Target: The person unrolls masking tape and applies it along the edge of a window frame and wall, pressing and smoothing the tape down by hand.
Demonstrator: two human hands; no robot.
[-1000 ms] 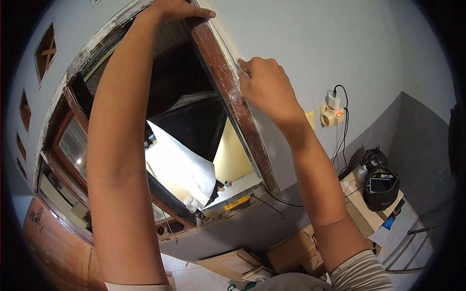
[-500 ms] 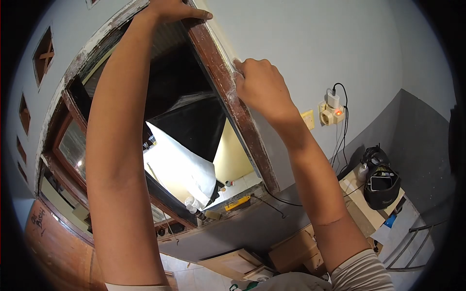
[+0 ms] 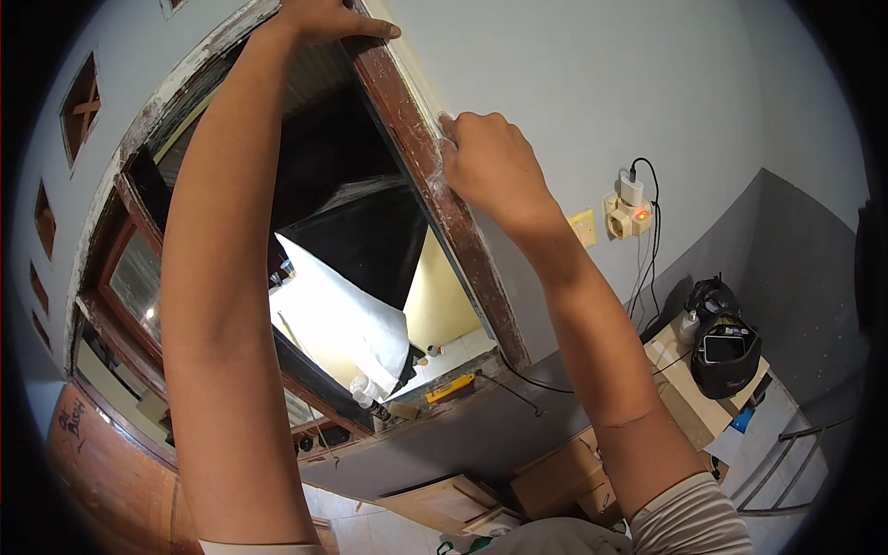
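My left hand (image 3: 324, 17) reaches up to the worn brown wooden window frame (image 3: 393, 88), at the top edge of the view. Its thumb is stretched out to the right, over the seam between frame and wall; the other fingers are mostly cut off. Lower down the same upright, my right hand (image 3: 495, 171) is closed, with thumb and forefinger against the frame's edge. Something thin and whitish shows by its fingertips, too small to make out. A pale strip (image 3: 416, 83) runs along the seam between the two hands.
On the sill lie a yellow-handled tool (image 3: 450, 388), a small bottle (image 3: 370, 404) and a window hook (image 3: 518, 398). A plug adapter with a charger (image 3: 629, 215) sits on the wall beside a switch (image 3: 582, 228). A black bag (image 3: 726, 361) rests on cardboard at the right.
The whole view has shifted very slightly. Both hands stay at the same places on the frame.
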